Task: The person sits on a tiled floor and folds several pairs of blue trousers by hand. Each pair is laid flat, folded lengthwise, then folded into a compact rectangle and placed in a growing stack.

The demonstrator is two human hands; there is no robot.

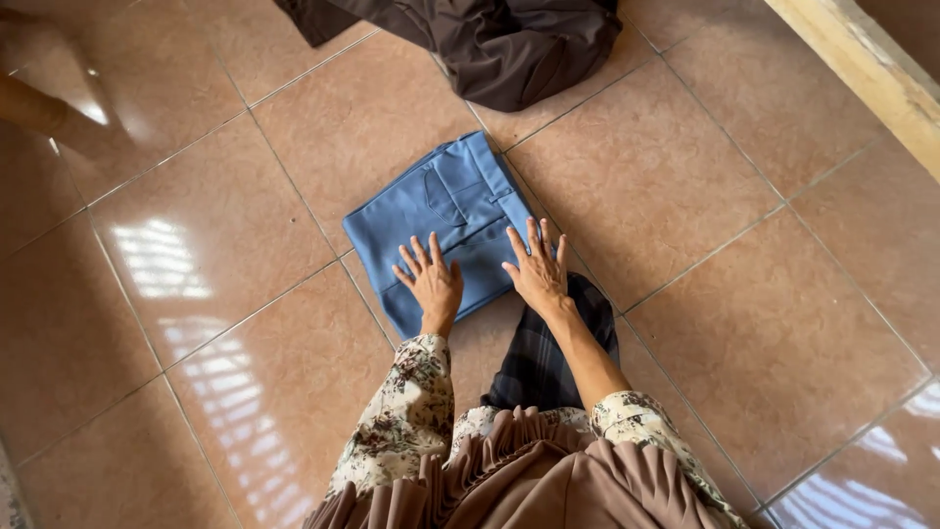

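Both palms flat, fingers spread, nothing grasped: left hand [431, 282] and right hand [538, 269] press folded blue trousers [443, 211] at frame centre, flattening fold; dark cloth [490, 39] top centre.

Blue trousers [446, 220], folded into a compact rectangle, lying flat on the tiled floor [685, 196] right in front of me, turned at a slight angle. Back pocket seam and waistband face up. My left hand [431, 279] and right hand [538, 269] press flat on its near edge, fingers spread.
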